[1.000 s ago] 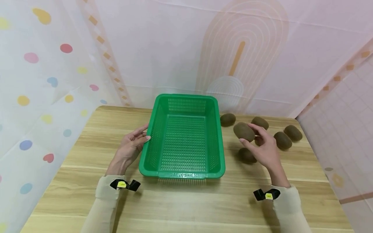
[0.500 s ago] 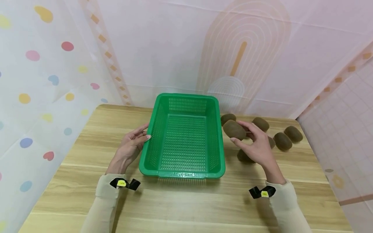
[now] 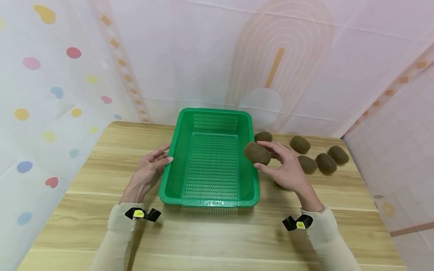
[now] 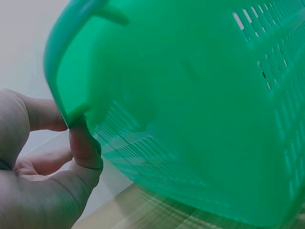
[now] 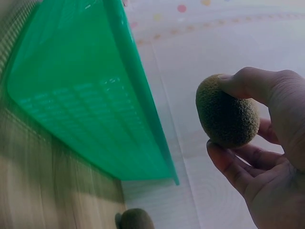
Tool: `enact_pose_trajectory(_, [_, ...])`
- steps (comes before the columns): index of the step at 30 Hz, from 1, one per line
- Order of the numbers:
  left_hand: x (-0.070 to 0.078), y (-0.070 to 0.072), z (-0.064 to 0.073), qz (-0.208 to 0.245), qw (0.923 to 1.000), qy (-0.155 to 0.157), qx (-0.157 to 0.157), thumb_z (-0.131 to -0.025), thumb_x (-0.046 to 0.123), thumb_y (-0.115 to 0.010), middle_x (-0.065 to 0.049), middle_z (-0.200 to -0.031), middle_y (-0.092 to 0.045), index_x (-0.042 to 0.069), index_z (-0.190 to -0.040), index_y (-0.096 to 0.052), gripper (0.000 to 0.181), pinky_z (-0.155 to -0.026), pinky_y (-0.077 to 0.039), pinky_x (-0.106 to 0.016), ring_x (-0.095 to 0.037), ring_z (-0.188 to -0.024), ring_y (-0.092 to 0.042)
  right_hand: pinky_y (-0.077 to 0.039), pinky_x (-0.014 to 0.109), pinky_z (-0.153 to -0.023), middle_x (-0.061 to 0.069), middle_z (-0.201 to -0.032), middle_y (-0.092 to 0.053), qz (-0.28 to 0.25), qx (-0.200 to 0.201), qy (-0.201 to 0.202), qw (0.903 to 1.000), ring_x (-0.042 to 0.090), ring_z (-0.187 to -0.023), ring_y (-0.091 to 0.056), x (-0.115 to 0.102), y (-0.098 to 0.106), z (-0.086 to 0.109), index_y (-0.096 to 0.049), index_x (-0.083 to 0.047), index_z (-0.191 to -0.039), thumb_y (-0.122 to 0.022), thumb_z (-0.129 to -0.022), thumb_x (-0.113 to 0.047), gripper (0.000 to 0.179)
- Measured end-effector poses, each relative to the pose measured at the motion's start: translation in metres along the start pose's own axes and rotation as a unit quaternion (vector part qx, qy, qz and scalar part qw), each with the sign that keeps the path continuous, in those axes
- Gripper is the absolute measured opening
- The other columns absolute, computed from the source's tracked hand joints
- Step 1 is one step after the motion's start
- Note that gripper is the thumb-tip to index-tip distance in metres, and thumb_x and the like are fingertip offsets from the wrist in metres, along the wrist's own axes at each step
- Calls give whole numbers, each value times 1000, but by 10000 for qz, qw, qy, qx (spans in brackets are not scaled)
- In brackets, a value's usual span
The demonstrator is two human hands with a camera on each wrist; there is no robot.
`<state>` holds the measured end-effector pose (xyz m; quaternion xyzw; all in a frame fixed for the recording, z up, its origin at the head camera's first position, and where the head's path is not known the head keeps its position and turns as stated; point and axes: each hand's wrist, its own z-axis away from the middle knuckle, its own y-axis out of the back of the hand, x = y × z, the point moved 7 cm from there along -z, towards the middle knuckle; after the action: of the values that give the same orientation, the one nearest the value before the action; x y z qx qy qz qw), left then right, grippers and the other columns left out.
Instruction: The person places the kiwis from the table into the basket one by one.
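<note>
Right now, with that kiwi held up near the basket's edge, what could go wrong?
The right grip pinches the kiwi, which might slip. In the head view the kiwi overlaps the basket's right rim, so it could bump there if lowered. The left grip holds the left rim, so a knock might tilt the basket.

Readable text: none | green plastic basket (image 3: 249,203), near rim: raised lettering (image 3: 211,203), illegible | left wrist's black device (image 3: 153,215): yellow left label (image 3: 138,213), print too small | right wrist's black device (image 3: 289,223): yellow right label (image 3: 300,225), likewise
</note>
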<state>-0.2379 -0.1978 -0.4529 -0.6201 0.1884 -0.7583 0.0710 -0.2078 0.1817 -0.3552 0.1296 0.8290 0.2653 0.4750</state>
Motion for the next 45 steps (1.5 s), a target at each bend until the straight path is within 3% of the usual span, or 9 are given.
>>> enact_pose_trajectory(11, [2,-1,-3,87,9999,-135,-29,-97,-4,-65,-1,-108,-74,-3,-159,-30,71,-78,-64,-21,-9,-90,-73,-61,36,-98,-4,-127,-66,266,-670,189,9972,12,-111,-65,-19,-22,-8,-62,-22,-141,-85,-86,-21,59])
enact_pose_trajectory(22, [1,-1,-4,105,9999,-131,-14,-96,-4,-66,-1,-107,-75,-2,-159,-30,72,-78,-64,-21,-9,-89,-74,-59,36,-88,-1,-131,-67,437,-1204,619,9898,13,-106,-62,-33,-42,-3,-63,-18,-138,-85,-86,-21,56])
enact_pose_trajectory(25, [1,-1,-4,139,9998,-151,-1,-96,-5,-66,-1,-106,-74,-3,-159,-30,72,-77,-64,-21,-9,-88,-74,-59,38,-92,1,-132,-66,306,-1388,613,9879,15,-111,-63,-34,-46,-2,-64,-17,-137,-84,-87,-20,54])
enact_pose_trajectory(29, [1,-1,-3,142,9997,-188,12,-96,-6,-65,-1,-105,-75,-3,-159,-30,72,-77,-64,-21,-9,-87,-74,-56,45,-105,2,-141,-61,129,-1567,263,9872,19,-126,-60,-31,-44,1,-62,-20,-139,-83,-89,-24,55])
enact_pose_trajectory(35, [0,0,-2,139,9997,-185,48,-96,-6,-65,0,-104,-75,-2,-159,-31,72,-77,-64,-21,-9,-86,-74,-44,56,-116,3,-155,-50,264,-1462,2,9889,26,-145,-46,-20,-31,5,-58,-25,-144,-83,-88,-28,62])
enact_pose_trajectory(45, [-3,2,-2,23,9999,-98,5,-98,-3,-65,0,-107,-72,2,-161,-30,72,-78,-64,-21,-9,-88,-74,-36,64,-118,2,-164,-40,552,-919,-103,9942,31,-149,-36,2,-8,12,-47,-23,-154,-86,-84,-23,80])
